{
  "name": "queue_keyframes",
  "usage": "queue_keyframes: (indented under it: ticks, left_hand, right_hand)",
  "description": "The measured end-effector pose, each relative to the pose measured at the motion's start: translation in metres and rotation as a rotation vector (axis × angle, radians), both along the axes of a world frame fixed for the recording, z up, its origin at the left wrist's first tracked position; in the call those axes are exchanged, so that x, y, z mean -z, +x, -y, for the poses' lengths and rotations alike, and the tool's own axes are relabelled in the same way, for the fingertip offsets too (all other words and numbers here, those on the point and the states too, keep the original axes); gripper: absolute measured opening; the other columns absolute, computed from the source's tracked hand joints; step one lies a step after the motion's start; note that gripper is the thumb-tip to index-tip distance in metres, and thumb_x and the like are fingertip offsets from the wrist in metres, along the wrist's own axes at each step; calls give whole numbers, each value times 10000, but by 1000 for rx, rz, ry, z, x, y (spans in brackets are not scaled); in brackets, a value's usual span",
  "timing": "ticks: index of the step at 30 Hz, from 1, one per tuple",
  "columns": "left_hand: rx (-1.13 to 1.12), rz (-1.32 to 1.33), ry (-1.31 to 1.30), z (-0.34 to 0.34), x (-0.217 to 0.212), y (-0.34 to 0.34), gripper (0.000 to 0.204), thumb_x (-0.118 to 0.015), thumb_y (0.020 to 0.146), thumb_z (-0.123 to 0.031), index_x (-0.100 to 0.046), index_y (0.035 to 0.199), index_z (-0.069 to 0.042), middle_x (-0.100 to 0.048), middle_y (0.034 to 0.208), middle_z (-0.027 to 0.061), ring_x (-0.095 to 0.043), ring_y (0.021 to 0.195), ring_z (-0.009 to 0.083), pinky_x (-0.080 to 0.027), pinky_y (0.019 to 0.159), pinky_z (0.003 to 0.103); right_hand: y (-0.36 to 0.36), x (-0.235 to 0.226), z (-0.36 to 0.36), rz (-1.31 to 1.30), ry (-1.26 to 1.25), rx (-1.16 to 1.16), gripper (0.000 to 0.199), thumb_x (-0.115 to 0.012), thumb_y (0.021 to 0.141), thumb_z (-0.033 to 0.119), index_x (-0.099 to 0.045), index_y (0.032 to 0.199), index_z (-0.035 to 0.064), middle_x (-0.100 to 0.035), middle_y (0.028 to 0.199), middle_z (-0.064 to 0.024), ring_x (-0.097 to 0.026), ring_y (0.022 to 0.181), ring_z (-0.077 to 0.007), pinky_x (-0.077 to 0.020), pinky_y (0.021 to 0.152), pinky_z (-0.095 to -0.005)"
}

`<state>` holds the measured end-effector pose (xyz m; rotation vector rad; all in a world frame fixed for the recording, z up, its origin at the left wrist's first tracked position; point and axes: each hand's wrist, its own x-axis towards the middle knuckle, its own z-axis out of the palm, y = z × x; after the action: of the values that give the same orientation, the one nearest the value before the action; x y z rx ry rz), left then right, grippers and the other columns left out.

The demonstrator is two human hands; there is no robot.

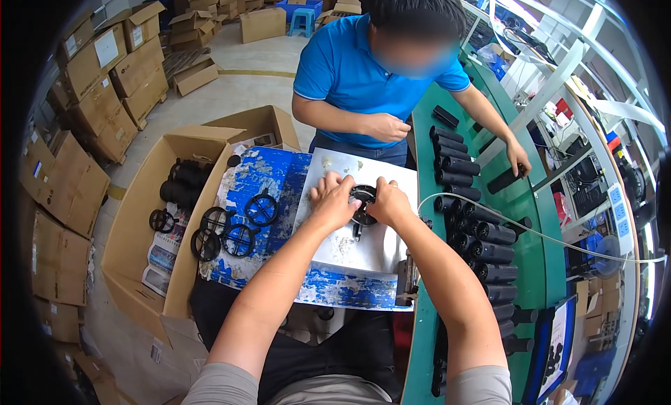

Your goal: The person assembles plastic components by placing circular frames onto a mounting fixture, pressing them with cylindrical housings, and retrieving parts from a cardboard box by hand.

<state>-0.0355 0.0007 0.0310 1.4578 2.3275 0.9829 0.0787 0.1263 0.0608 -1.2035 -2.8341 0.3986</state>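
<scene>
A black ring (362, 190) is held just above, or against, a metal plate (335, 255); whether it is touching cannot be told. Its rim is gripped by the left hand (330, 201) at nine o'clock, the thumb laid on the ring and the fingers bent, a little apart, and by the right hand (391, 201) at three o'clock, where thumb and forefinger appear to be pinched on the edge. A short stub points toward six o'clock. By its look, the part should be judged light, stiff and rather slick – hard plastic, most likely – so the outer rim is best taken at opposite sides, with no force put on thin inner pieces; in the loose rings (240, 241), seen toward eight to nine o'clock, slim crossbars are shown that might be snapped. Much is hidden: the rim's sides are covered by the hands, the underside is out of sight, the right hand's other fingertips are masked, and the dark inner detail – small and shadowed – can hardly be made out.
</scene>
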Motion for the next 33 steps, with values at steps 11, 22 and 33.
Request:
queue_keyframes:
  ticks: [11, 22, 33]
  left_hand:
    - [-81, -109, -24, 7, -3, -1, 423, -805, 842, -328, -678, 1212, -168, -524, 1274, 99, -454, 1249, 317, -320, 1021, 482]
    - [156, -39, 128, 17, 12, -4, 791, -846, 803, -362, -540, 1511, -186, -476, 1547, 122, -471, 1396, 295, -256, 1133, 517]
    - [180, -157, -169, 15, -34, 8, 839, -848, 783, -455, -544, 1515, -181, -559, 1495, 69, -481, 1404, 253, -197, 1181, 592]
  right_hand:
    - [-5, 1, -8, 43, -15, -57, 563, -852, 732, 225, -588, 1198, 53, -669, 1136, -265, -698, 1025, -427, -576, 909, -472]
    - [1, -15, -2, 104, 1, -89, 511, -820, 807, 254, -628, 1256, 104, -690, 1201, -214, -702, 1072, -406, -580, 925, -464]
    - [197, 51, -43, -292, 26, 106, 294, -619, 848, 26, -708, 1126, 55, -692, 1123, -215, -656, 1072, -428, -542, 926, -479]
